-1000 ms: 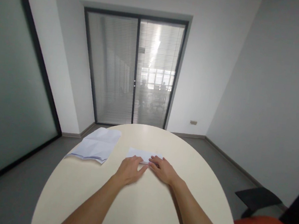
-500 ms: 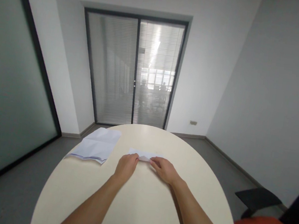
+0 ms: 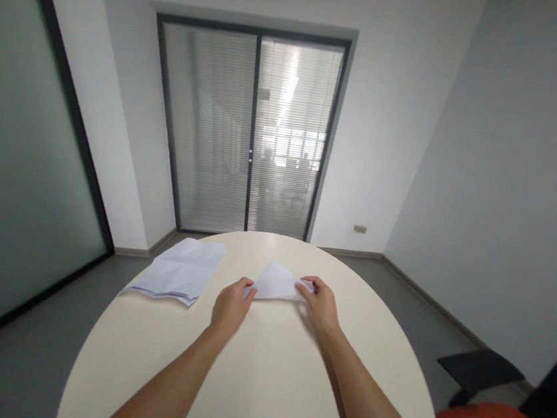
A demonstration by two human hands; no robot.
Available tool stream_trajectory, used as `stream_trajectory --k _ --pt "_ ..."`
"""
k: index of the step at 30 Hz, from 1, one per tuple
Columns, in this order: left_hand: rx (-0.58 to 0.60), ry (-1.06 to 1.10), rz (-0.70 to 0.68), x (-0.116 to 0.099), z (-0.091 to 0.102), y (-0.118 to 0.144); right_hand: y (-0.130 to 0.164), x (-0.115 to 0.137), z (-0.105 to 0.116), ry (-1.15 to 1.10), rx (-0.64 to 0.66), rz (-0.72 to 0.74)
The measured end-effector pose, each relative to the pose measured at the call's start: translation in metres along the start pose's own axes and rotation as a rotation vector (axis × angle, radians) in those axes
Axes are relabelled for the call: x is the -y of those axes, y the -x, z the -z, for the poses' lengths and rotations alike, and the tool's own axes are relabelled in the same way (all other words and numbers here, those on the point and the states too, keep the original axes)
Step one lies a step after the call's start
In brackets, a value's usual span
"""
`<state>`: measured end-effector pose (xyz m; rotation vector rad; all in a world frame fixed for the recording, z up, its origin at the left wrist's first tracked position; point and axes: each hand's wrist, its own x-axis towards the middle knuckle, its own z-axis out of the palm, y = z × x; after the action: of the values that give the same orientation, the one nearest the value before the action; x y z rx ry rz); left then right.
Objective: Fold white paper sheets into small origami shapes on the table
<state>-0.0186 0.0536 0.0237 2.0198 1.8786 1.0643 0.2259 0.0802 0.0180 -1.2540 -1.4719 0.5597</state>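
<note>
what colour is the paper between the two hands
The paper is plain white, seen best in the head view.

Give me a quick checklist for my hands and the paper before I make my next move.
1. Left hand has hold of the folded paper: ok, it grips the left end.
2. Right hand has hold too: ok, it grips the right end.
3. Long straight edge faces you: ok, with the peak pointing away.
4. Loose sheets apart from both hands: ok, they lie to the left.
5. Sheets wholly on the table: cannot tell, they reach its left edge and may overhang.
6. Creases sharp on the folded paper: cannot tell, too small to see.
</note>
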Motion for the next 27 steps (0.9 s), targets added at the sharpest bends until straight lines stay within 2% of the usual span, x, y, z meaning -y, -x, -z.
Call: stream_trajectory --k 4,7,10,13,19,22,27 --pt "-0.054 0.236 0.024 0.004 -0.005 -0.004 -0.002 0.003 0.004 -0.122 -0.104 -0.035" --pt "-0.063 0.403 0.035 0.007 -0.011 -0.008 -0.003 0.004 0.004 -0.176 -0.117 -0.059" --pt "-0.076 0.454 0.070 0.010 -0.016 -0.011 -0.003 -0.001 0.003 -0.220 -0.095 -0.107" --pt "-0.022 0.387 0.111 0.013 -0.016 -0.010 -0.002 -0.008 0.003 -0.179 -0.018 -0.177" --pt "0.092 -0.008 0.177 0.007 -0.003 0.000 0.006 -0.013 0.007 0.378 0.057 -0.115" --pt "0.122 -0.129 0.150 0.001 0.002 0.004 0.008 -0.014 0.007 0.450 0.088 -0.109" --pt "0.159 -0.203 0.075 -0.006 0.004 0.008 0.007 -0.016 0.009 0.542 0.059 -0.107"
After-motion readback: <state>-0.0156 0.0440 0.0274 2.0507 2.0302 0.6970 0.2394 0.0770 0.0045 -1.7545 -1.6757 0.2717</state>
